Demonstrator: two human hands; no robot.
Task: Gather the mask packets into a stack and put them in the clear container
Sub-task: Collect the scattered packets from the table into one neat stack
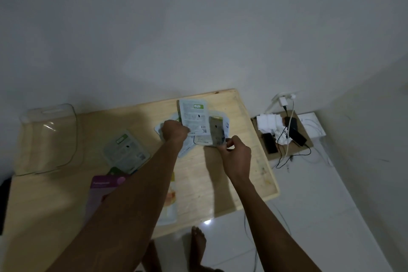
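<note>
Pretty dim shot. The mask packets are flat pale pouches with small print, a green label and a QR code on the back. The left hand (pixel 175 131) is closed on one packet (pixel 194 117) held up near the far edge of the wooden table (pixel 249 161). The right hand (pixel 237 157) pinches the corner of a greyer packet (pixel 217 131) just beside it — both overlap a few more fanned underneath. Another green-label packet (pixel 125 152) lies flat further left, and a purple one (pixel 103 192) is partly under the left forearm. The clear container (pixel 49 139) sits at the table's left end, well apart from the hands.
</note>
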